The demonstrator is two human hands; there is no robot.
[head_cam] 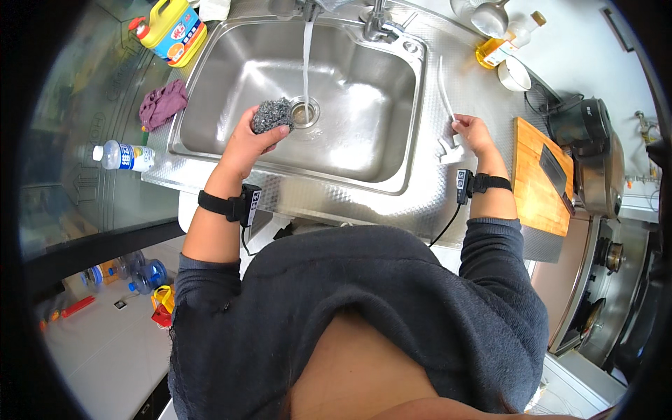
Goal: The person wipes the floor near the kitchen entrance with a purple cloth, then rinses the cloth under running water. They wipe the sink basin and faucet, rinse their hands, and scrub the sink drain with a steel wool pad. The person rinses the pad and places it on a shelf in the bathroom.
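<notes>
My left hand point(255, 137) holds a grey steel-wool scouring pad point(272, 115) over the left part of the stainless steel sink point(346, 152). A stream of water point(307, 68) runs from the faucet point(312, 11) towards the drain point(304, 113), just right of the pad. On the counter right of the sink, my right hand point(471, 133) pinches a thin white plastic strip or handle point(445, 94) between thumb and fingers. A white piece point(451, 152) lies just below that hand; whether it belongs to the strip I cannot tell.
Left of the sink are a yellow detergent jug point(178, 37), a purple cloth point(164, 105) and a plastic bottle point(123, 156). To the right are a wooden cutting board point(535, 173) with a knife point(556, 176), a white bowl point(514, 74), an oil bottle point(496, 51) and a dark appliance point(583, 123).
</notes>
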